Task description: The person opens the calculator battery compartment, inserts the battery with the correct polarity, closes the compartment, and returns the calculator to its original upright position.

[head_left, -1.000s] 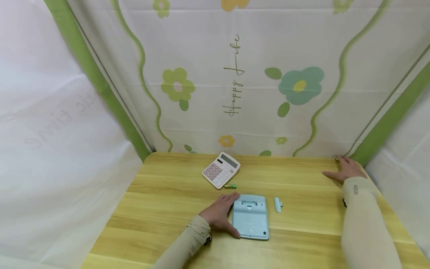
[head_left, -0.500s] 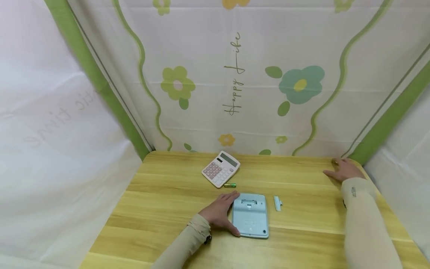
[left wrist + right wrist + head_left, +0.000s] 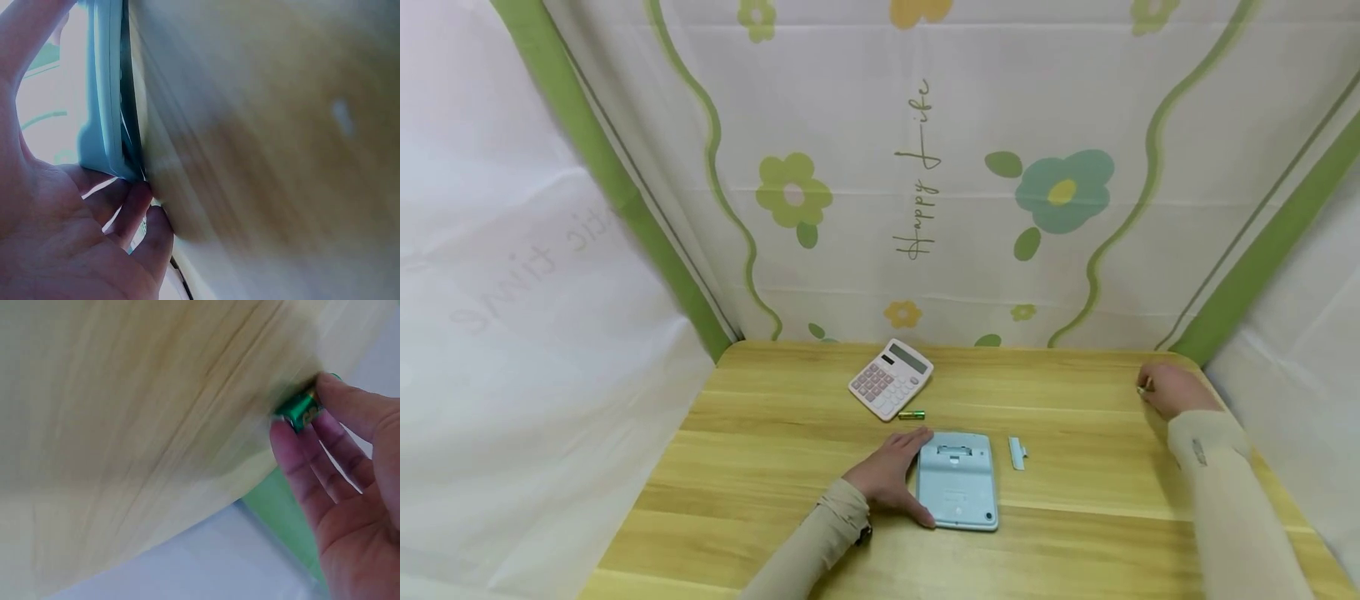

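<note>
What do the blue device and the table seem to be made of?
The blue device: probably hard plastic, smooth with a slight sheen, judging by its moulded recesses.
The table: wood or wood-look laminate, satiny; grain streaks show, but I can't tell which.

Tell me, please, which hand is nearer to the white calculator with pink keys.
Left. The left hand is just on the near side of the calculator, gripping the light-blue device; the right hand is far off to the right, pinching a green battery.

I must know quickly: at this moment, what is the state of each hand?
Left hand: closed, gripping the light-blue calculator at its edges.
Right hand: closed, pinching a green battery between thumb and fingers.
</note>
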`<state>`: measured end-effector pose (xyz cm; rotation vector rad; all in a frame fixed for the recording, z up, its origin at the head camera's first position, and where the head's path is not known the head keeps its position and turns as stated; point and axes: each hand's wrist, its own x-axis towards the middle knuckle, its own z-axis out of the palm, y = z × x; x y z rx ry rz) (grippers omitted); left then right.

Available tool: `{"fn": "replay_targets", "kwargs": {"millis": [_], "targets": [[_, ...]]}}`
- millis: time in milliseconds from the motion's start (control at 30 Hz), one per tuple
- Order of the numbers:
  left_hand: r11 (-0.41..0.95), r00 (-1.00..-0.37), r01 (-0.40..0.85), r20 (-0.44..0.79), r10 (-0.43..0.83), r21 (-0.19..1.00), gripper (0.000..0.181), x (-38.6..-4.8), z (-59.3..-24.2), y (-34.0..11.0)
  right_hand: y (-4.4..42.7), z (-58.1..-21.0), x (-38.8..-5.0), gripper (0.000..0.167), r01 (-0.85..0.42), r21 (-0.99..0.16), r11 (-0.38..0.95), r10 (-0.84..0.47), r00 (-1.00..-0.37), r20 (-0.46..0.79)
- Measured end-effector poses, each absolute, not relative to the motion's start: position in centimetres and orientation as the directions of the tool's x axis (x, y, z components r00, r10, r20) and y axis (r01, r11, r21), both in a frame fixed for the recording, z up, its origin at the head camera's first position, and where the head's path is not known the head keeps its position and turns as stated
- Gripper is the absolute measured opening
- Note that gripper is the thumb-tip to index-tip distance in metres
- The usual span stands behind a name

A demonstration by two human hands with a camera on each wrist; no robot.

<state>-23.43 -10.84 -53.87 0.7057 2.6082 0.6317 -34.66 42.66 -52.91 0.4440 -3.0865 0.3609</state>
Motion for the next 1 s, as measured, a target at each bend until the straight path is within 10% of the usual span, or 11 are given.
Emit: {"fn": "replay_targets", "kwargs": {"millis": [433, 1000], "targets": [[0.779, -0.807, 0.366, -0.242, 0.538, 0.51, 0.134, -23.6, -54.2, -10.9, 38.7, -52.4, -31.0, 0.016, -0.273, -0.48, 0.834, -0.296, -0.955, 0.029], [0.778, -0.805, 0.377, -0.238, 0.544, 0.503, 0.132, -23.5, -53.9, -10.9, 29.4, -45.7, -25.4, 0.026, -0.494, -0.633, 0.596, -0.324, -0.869, 0.373]]}}
